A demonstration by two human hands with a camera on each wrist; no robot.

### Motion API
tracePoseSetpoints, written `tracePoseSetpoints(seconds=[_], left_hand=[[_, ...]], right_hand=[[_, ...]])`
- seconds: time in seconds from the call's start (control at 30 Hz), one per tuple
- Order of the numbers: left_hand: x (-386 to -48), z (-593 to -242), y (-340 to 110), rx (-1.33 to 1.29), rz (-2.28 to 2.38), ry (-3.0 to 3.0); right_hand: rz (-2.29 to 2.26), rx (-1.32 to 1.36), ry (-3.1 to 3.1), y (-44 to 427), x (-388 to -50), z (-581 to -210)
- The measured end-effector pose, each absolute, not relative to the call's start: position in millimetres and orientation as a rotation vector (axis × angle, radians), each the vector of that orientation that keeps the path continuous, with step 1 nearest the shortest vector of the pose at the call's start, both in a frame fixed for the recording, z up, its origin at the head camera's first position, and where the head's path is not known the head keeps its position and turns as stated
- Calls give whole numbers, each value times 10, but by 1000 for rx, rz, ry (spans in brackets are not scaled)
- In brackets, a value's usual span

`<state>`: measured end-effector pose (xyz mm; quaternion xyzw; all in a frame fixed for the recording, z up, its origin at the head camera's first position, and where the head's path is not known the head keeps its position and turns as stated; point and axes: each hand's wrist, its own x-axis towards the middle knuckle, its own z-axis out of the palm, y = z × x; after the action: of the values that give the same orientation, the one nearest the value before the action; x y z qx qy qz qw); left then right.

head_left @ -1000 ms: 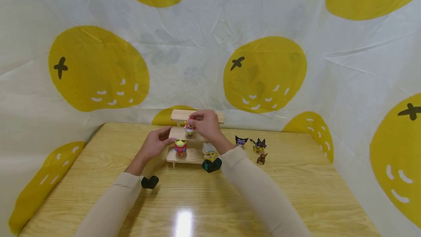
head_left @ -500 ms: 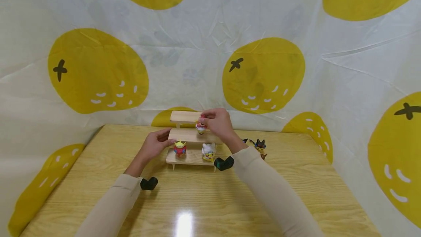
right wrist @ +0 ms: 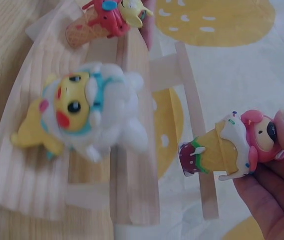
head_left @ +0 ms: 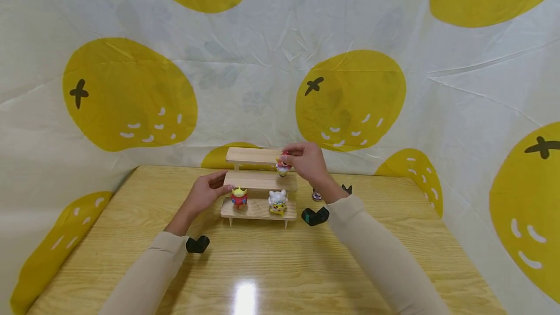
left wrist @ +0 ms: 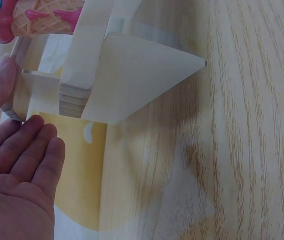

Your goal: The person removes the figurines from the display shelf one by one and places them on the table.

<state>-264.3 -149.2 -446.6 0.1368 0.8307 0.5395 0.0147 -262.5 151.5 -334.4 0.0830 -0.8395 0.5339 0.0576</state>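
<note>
A three-tier wooden display stand (head_left: 260,180) stands at the back of the table. My left hand (head_left: 209,192) is at its left side; in the left wrist view thumb and fingers pinch the end of the middle board. My right hand (head_left: 308,162) pinches a small ice-cream-cone figurine (right wrist: 234,145) by its pink head, tilted in the right wrist view. That figurine hangs above the right end of the middle board, apart from it. On the bottom board stand a red cone figurine with a yellow top (head_left: 239,198) at left and a yellow figurine in a white fluffy hood (head_left: 277,202) at right.
Right of the stand, a dark-and-white figurine (head_left: 317,195) and a black-eared one (head_left: 347,189) stand on the wooden table (head_left: 262,261), partly hidden by my right arm. A white cloth with yellow fruit (head_left: 249,77) hangs close behind the stand.
My right hand has carried the cone figurine rightward along the middle board, from its left part to above its right end. The left hand has stayed at the stand's left side.
</note>
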Motion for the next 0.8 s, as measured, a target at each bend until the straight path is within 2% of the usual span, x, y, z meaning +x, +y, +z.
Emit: tracePoseSetpoints(seconds=[0.8], left_hand=[[-2641, -4492, -1508, 411, 1686, 2584]], right_hand=[[1520, 142, -2636, 1936, -2557, -3360]])
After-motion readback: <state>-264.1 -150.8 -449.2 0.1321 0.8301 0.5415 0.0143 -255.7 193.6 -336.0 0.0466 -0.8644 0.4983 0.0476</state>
